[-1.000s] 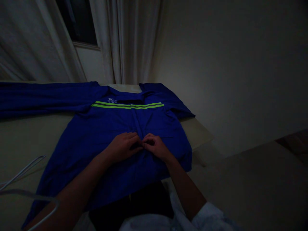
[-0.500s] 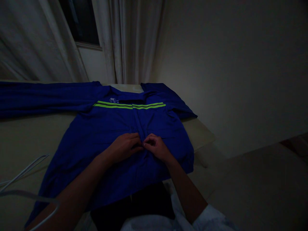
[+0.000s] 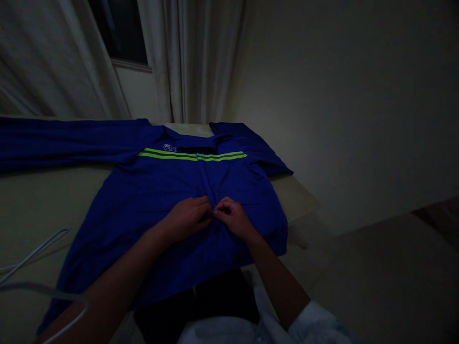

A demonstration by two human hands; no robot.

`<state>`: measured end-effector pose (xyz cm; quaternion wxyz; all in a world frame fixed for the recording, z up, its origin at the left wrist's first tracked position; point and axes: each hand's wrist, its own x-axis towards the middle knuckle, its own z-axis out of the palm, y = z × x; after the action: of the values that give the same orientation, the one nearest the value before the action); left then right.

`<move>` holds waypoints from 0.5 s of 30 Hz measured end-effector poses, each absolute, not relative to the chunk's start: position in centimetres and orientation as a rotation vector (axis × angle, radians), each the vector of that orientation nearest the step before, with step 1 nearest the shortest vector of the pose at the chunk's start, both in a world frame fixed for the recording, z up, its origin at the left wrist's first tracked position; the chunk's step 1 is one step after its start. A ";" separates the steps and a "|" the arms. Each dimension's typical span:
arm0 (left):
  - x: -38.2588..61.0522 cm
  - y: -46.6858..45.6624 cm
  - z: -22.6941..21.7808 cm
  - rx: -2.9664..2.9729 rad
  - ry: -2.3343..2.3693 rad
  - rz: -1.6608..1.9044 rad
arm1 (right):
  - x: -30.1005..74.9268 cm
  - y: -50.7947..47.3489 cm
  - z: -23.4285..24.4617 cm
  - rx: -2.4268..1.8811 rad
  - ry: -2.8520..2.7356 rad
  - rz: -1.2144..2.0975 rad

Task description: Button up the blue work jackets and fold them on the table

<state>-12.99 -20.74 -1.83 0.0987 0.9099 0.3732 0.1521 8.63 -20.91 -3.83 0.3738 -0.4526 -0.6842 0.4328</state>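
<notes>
A blue work jacket [image 3: 150, 191] with two lime-green stripes across the chest lies flat, front side up, on a pale table [image 3: 32, 205]. One sleeve stretches out to the far left. My left hand [image 3: 186, 217] and my right hand [image 3: 233, 217] meet at the jacket's centre front, fingertips touching. Both hands are closed in a pinch on the front edges of the cloth. What lies between the fingertips is too small and too dark to make out.
A white wire hanger [image 3: 39, 282] lies at the table's near left edge. Pale curtains [image 3: 193, 57] and a dark window [image 3: 118, 28] stand behind the table. The table's right corner ends near a bare wall; light floor lies to the right.
Both hands have stayed pinched at the jacket's centre front, shifting only slightly. The view has moved a little.
</notes>
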 end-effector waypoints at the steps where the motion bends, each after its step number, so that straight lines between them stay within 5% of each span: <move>1: -12.9 -20.9 -1.7 2.764 1.108 0.438 | 8.6 -20.9 -3.8 -1.156 -1.759 1.121; 6: -12.8 -21.4 -1.6 2.931 1.123 0.519 | 8.5 -21.2 -3.8 -1.096 -1.779 0.994; 15: -13.5 -20.6 -1.6 2.366 0.952 0.737 | 8.4 -23.7 -2.2 -1.192 -1.848 0.692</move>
<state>-13.46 -20.58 -1.60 0.2411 0.8649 0.3482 0.2695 8.35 -23.71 -2.24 0.4059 -0.4726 -0.7325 0.2745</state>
